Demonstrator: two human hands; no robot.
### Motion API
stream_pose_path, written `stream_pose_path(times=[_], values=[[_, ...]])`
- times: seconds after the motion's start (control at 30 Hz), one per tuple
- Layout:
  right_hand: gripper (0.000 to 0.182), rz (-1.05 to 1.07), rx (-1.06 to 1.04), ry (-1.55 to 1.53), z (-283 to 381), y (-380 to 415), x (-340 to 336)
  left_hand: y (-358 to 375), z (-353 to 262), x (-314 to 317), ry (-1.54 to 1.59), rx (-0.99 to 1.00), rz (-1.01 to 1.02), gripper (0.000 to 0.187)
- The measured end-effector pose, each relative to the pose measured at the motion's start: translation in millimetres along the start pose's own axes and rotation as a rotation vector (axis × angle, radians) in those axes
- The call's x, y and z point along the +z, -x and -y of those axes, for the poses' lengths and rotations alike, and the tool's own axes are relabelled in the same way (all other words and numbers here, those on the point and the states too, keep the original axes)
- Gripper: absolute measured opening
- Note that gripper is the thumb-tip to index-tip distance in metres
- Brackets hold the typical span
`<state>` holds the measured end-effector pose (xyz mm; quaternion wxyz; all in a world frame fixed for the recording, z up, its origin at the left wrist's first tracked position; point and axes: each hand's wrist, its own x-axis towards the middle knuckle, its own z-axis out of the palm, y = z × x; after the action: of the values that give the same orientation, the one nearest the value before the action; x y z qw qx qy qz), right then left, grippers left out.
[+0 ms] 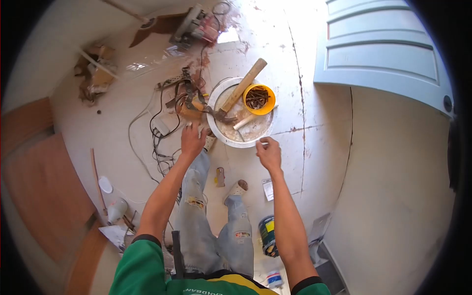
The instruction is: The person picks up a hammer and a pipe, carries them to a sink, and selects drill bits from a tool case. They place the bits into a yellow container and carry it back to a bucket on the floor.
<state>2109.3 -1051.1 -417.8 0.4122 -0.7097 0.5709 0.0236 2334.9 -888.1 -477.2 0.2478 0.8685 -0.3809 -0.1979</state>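
Observation:
My left hand (193, 140) is beside the left rim of a white bucket (236, 144), fingers slightly apart and nothing visible in them. At the bucket's lower right rim is my right hand (269, 154), its fingers curled together; whatever they may hold is hidden. On the bucket's dusty round top lies a claw hammer (244, 87), its wooden handle jutting past the far rim. A yellow cup (259, 112) of rusty nails stands to its right. Below them rests a tool with a pale handle (249, 121). Just beyond my left hand is a worn tool belt (189, 98).
Cables (158, 142) tangle across the floor on the left. A power tool (196, 27) is at the back. Wooden panels (42, 187) lean left; a pale blue door (383, 54) stands right. A paint can (268, 236) sits near my right leg.

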Motion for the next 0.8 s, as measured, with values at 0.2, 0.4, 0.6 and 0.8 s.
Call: stream_pose_path(times=[0.2,0.4,0.6,0.8], values=[[0.028,0.217,0.194,-0.148,3.7,-9.6,47.4,-120.3,-64.5,35.9,-0.036,0.149,0.287,0.050],[0.027,0.182,0.210,-0.219,-23.0,-5.6,50.8,-150.1,-63.3,72.5,-0.060,-0.045,0.505,0.046],[0.025,0.133,0.264,-0.249,-39.7,-11.6,48.0,-118.2,-32.7,35.4,0.304,-0.031,0.181,0.030],[0.034,-0.300,0.443,-0.539,-1.3,-53.3,62.2,-74.9,-9.4,-3.1,0.791,-0.670,0.366,0.014]])
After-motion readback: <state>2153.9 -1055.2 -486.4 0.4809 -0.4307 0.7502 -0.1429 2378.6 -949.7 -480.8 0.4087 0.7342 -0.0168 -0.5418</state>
